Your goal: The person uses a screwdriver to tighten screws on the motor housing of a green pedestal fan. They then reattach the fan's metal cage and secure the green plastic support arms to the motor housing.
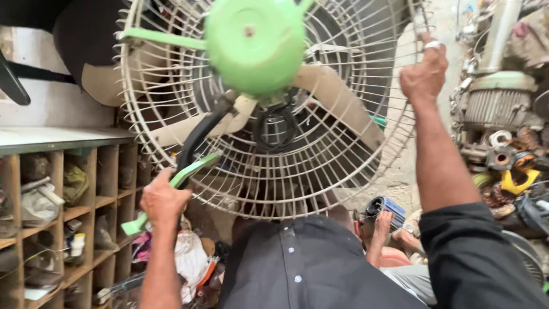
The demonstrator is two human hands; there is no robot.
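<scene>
Two hands are raised to a fan held overhead in the single head view. Your left hand [163,200] is closed in a fist around a green bracket arm [171,186] that slants down from the fan's rear guard. Your right hand [424,73] has its fingers curled shut over the rim of the white wire guard [320,177] at its right edge. The green motor housing [254,44] sits at top centre, with beige blades [343,103] behind the wires and a black cable [197,137] hanging near the left hand. Wooden shelf compartments [108,200] stand at left; another person's hand [382,220] rests on a small motor [386,207] below.
</scene>
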